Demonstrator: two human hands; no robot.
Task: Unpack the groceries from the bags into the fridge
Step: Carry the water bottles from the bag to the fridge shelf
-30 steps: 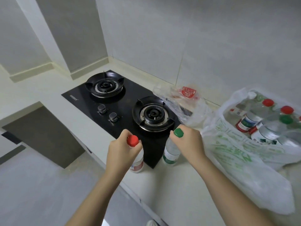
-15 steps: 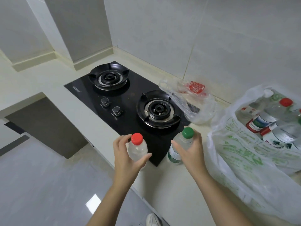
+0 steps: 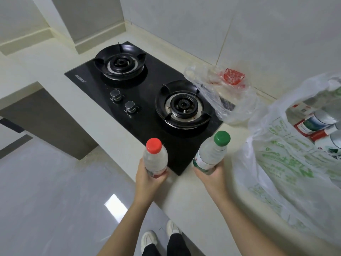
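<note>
Both fists wrapped low round 2 bottles, left hand (image 3: pixel 147 179) on the red-capped bottle (image 3: pixel 155 159), right hand (image 3: pixel 212 175) on the green-capped bottle (image 3: pixel 212 154), lifted off the counter (image 3: pixel 193 200) beside the grocery bag (image 3: pixel 287 163), caps up, seemingly fridge-bound.

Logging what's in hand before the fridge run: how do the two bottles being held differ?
The left hand holds the red-capped bottle; the right hand holds the green-capped bottle. The red-capped bottle's label band is red, the green-capped bottle's is green and white. The red-capped bottle stands nearly upright; the green-capped bottle leans to the right. Both are clear plastic, capped, gripped near the base, off the counter.
</note>
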